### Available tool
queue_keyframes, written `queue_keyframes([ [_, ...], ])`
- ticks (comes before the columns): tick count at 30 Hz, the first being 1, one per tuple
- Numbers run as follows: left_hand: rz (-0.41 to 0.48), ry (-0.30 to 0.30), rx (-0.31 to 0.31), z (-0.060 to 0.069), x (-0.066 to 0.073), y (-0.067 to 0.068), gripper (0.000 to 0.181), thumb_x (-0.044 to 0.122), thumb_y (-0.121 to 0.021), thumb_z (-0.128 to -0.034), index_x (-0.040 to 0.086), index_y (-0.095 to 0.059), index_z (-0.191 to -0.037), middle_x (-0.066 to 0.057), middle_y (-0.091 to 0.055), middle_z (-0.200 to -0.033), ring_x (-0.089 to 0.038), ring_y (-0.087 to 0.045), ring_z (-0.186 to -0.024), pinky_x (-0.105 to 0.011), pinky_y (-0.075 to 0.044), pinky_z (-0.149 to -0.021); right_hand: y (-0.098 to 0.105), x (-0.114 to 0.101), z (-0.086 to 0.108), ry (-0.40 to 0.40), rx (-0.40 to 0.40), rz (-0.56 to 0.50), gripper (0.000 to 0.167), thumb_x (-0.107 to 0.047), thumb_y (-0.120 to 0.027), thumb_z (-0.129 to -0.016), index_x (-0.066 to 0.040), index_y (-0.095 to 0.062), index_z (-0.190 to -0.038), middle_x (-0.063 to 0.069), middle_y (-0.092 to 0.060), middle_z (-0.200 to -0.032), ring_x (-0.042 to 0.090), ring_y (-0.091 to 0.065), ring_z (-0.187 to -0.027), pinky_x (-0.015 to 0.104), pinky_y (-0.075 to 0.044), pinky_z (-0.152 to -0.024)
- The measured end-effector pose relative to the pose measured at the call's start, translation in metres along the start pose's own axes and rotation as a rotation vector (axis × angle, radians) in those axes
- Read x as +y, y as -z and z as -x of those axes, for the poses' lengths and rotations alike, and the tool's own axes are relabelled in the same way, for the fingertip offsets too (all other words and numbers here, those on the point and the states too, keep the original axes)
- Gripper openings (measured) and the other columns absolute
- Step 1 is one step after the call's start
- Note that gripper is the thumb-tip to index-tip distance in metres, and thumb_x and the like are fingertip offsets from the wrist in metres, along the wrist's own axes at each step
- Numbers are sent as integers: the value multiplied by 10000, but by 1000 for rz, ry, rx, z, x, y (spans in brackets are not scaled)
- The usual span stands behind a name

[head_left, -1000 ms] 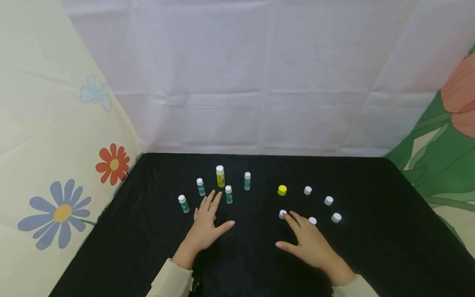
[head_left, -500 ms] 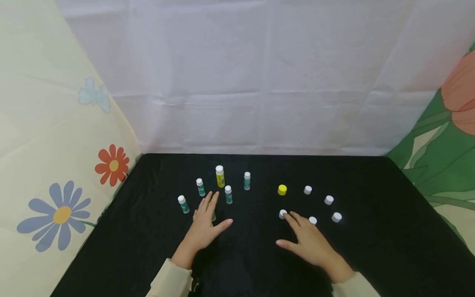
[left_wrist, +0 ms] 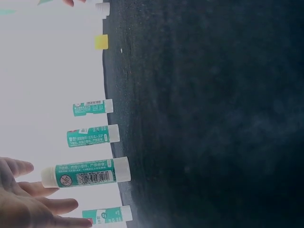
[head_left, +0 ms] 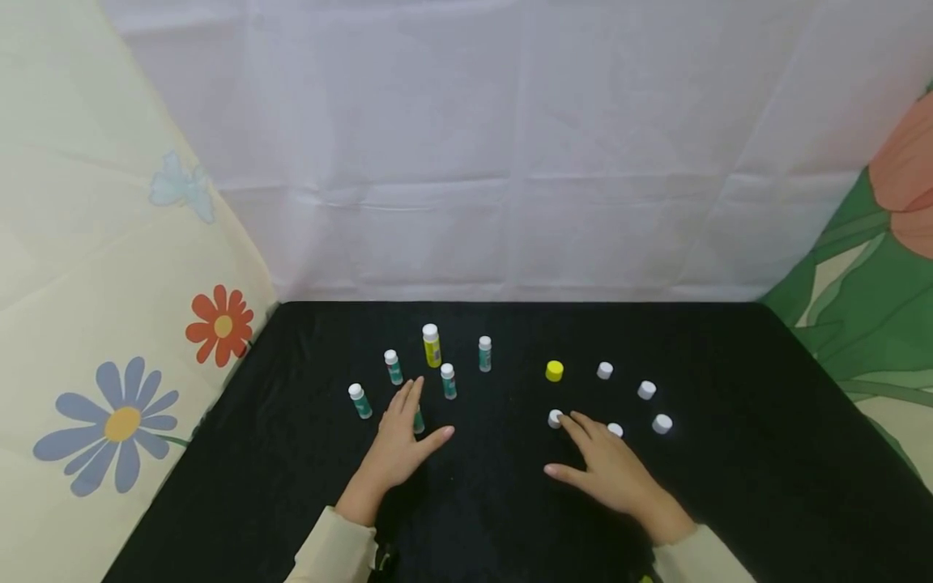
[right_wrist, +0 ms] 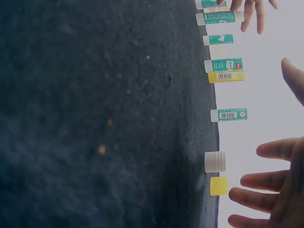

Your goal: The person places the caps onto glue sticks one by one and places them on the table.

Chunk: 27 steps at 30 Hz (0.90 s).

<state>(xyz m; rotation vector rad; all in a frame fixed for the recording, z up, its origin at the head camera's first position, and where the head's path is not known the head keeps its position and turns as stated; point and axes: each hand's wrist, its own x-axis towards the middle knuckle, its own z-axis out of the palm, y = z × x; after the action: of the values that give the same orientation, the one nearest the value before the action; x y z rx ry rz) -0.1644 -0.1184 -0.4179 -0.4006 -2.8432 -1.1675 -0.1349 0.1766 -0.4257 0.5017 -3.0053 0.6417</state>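
Six upright glue-stick-like tubes (head_left: pixel 432 351) stood between eleven and two o'clock of the left hand (head_left: pixel 394 445), six loose caps (head_left: pixel 554 372) between ten and two o'clock of the right hand (head_left: pixel 607 471). Both hands' fingers (right_wrist: pixel 256 199) were apart, gripping nothing. The tubes were probably light, stiff and slick, best pinched mid-barrel. The surface (head_left: pixel 496 518) was black; white sheeting (head_left: pixel 510 162) hung behind.

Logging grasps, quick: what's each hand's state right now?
Left hand: open, holding nothing, near the green-labelled sticks.
Right hand: open, holding nothing, near the white caps.
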Motion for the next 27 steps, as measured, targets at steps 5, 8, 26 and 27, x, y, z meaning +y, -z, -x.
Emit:
queue_keyframes([
  [5,29,10,-4,-1,-2,0,877,557,-527,-753,73,-147,-1379,-169,-160,-1394,-345,-168,-1246,-548,-206,-923,1,2,-3,4,-11,-3,769,-572,-511,-749,-7,-406,-1259,241,-385,-1241,415,-385,-1086,537,-320,-828],
  [8,43,8,-4,-1,-5,-1,890,549,-534,-753,52,-137,-1375,-164,-169,-1392,-327,-183,-1246,-518,-214,-936,1,2,-4,1,-21,-7,774,-582,-502,-748,-13,-402,-1264,240,-382,-1244,414,-382,-1088,538,-320,-828],
  [26,63,78,-5,-4,-6,1,914,539,-558,-740,17,-144,-1366,-181,-203,-1377,-324,-228,-1232,-502,-234,-935,-2,7,-11,14,-4,-5,760,-586,-500,-748,-35,-412,-1265,223,-395,-1239,396,-392,-1082,536,-331,-818],
  [27,63,81,-7,-5,-7,1,917,540,-557,-740,14,-141,-1366,-184,-204,-1376,-325,-231,-1231,-501,-236,-934,-2,7,-11,10,-8,-5,764,-590,-497,-747,-35,-410,-1266,223,-394,-1240,398,-390,-1083,538,-329,-818],
])
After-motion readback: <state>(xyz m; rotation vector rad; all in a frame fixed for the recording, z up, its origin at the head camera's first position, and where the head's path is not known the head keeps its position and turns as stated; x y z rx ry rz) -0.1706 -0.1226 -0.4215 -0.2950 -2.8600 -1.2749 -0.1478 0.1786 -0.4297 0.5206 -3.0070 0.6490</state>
